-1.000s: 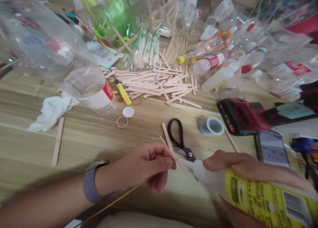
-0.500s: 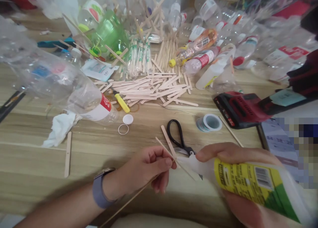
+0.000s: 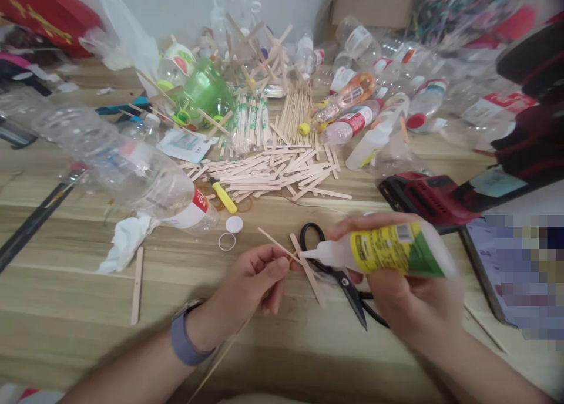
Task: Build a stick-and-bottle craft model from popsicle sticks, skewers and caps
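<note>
My left hand (image 3: pixel 264 278) is closed, thumb and fingers pinching a thin wooden stick (image 3: pixel 275 239). A long thin stick (image 3: pixel 215 366) also runs from beneath this hand toward the bottom edge. My right hand (image 3: pixel 396 292) is wrapped around a white glue bottle (image 3: pixel 383 251) with a yellow and green label. The bottle lies almost level, its nozzle pointing left, close to the pinched stick; whether they touch I cannot tell. Below the nozzle a flat craft stick (image 3: pixel 312 283) lies on the table. Black-handled scissors (image 3: pixel 352 295) lie partly under the bottle and right hand.
A heap of craft sticks (image 3: pixel 273 172) lies further back, beside a yellow-handled tool (image 3: pixel 224 197). Joined clear bottles (image 3: pixel 145 181) stretch across the left. Several plastic bottles (image 3: pixel 352 122), a red and black power tool (image 3: pixel 423 198) and a phone-like device (image 3: pixel 493 269) are right.
The glue bottle has swung closer to level and moved up and left with my right hand. More of the scissors shows. The thin stick has shifted up and left, and the view has tilted slightly upward.
</note>
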{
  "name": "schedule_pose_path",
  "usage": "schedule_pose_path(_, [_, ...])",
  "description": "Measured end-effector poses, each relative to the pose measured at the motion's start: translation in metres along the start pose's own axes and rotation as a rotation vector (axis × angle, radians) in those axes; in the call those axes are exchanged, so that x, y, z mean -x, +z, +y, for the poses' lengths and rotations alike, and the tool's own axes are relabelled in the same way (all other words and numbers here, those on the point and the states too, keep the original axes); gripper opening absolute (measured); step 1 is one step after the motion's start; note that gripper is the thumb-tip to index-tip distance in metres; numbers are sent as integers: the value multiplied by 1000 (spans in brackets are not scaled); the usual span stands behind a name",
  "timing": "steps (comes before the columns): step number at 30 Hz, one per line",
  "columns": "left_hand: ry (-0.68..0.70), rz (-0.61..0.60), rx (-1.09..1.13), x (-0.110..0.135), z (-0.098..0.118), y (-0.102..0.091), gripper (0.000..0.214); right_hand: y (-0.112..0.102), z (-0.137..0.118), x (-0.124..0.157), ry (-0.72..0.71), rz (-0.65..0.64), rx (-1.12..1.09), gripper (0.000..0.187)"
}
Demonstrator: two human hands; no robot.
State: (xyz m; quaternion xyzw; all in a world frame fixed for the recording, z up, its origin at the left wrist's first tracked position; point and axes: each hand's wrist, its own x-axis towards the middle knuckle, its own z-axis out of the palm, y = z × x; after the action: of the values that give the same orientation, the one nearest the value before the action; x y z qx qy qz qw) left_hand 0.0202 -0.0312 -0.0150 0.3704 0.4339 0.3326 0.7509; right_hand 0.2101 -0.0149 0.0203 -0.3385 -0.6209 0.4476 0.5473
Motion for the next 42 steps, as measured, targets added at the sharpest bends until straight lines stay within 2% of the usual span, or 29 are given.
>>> schedule_pose_path(5, [3, 15, -17, -3, 0, -3, 39, 5, 15, -3, 19, 41, -20, 40])
schedule_pose_path(9, [0, -14, -30, -3, -2, -4, 37, 6, 15, -2, 27, 46, -40, 38])
schedule_pose_path(19, [3, -32, -43, -6, -5, -5, 38, -3, 12, -1, 0, -44, -7, 35])
schedule_pose_path(25, [0, -42, -36, -6, -8, -7, 41, -6, 9, 1, 4, -78, 126, 33])
schedule_pose_path(42, [-17, -64, -47, -6, -10, -7, 44, -10, 9, -2, -7, -156, 216, 39])
